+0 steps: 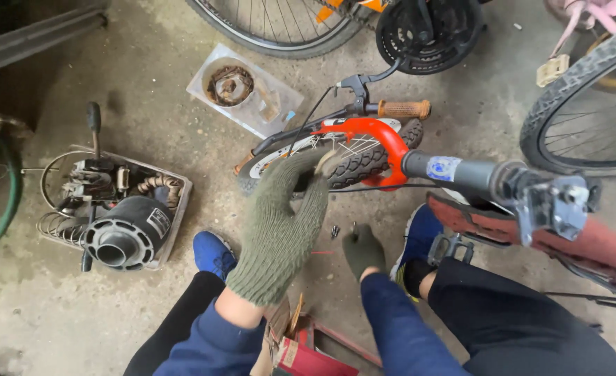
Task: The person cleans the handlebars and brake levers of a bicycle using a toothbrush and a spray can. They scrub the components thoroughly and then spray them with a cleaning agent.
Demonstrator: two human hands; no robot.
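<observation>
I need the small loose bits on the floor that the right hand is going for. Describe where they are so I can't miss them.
Start at the small bicycle's front wheel with the orange-red fork. Drop straight down to the concrete between the two gloved hands: the small dark screws lie just left of the right hand. Unlike the red sliver nearby, they are dark and stubby.

A clear plastic package [247,89] lies flat on the concrete floor near the top, holding a rusty ring-shaped part. A small blue-and-white sticker [442,168] wraps the grey bicycle tube at right. A white rectangular label [159,221] sits on the black cylindrical filter at left. A torn red-and-brown cardboard box [301,351] lies at the bottom edge.
</observation>
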